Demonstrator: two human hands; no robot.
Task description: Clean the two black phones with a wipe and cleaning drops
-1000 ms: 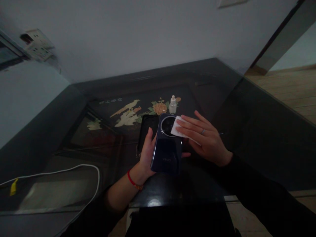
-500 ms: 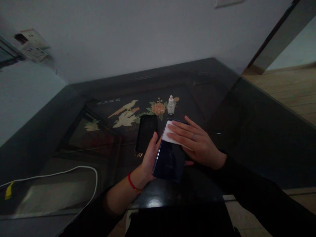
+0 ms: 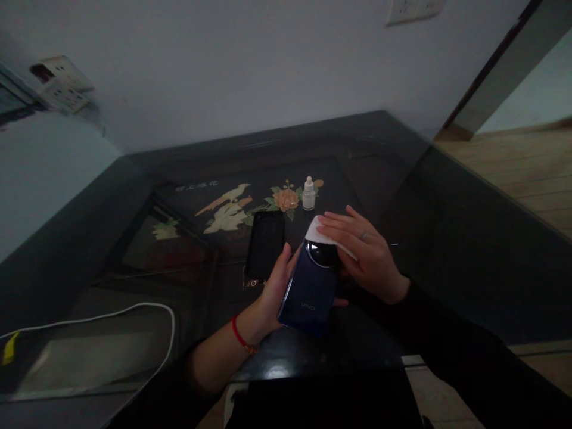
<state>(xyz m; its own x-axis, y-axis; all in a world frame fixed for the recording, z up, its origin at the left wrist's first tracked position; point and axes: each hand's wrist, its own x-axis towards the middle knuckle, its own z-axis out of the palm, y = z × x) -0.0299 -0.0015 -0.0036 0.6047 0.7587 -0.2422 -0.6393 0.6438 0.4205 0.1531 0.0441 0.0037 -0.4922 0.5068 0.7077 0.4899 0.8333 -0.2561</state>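
Observation:
A dark blue phone (image 3: 308,289) lies back side up in my left hand (image 3: 272,295), whose fingers run beneath it and show at its right edge. Its round black camera bump faces up near the far end. My right hand (image 3: 369,253), with a ring on one finger, presses a white cloth (image 3: 316,231) over the phone's far edge, just beyond the camera bump. Left of the phone, a black phone case (image 3: 265,244) rests on the table. A small white-capped dropper bottle (image 3: 308,195) stands upright past the phone.
The dark glossy table (image 3: 179,333) carries a bird-and-flower picture. A white cable (image 3: 152,304) with a yellow tag curves over its left side. Sockets (image 3: 67,83) are on the wall at left, and a socket plate (image 3: 413,9) sits at the top right.
My right hand has slid the cloth toward the phone's far edge, uncovering the camera bump. The phone has shifted slightly toward me, still in my left hand.

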